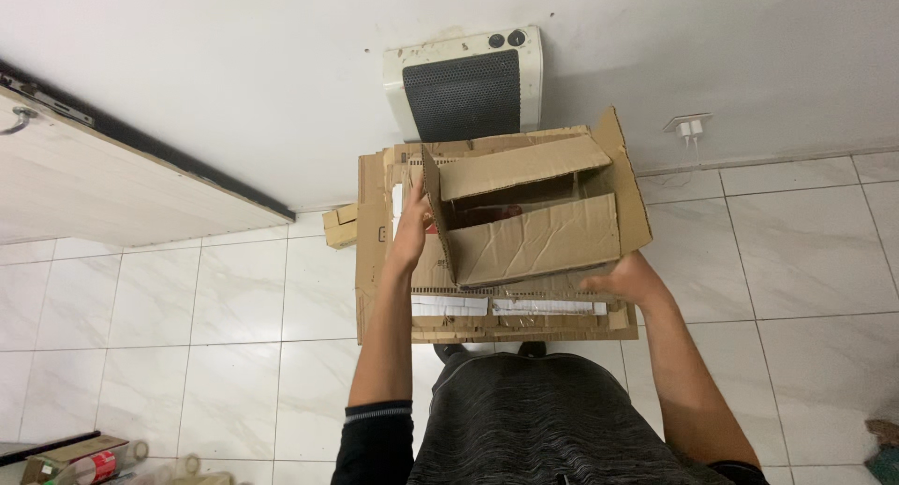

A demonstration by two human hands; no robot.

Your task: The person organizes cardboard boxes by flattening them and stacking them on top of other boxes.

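Right, open cardboard box [534, 213] sits atop flattened cardboard stack [393, 288], just below the wall heater [465, 82]. Left hand [412, 227] pinches its side wall; right hand [623, 281] fingers curl under the near corner. Looks light, floppy (creased flaps): grip walls, not flaps.

Dark ribbed top, striped cuffs, sleeves pushed up.
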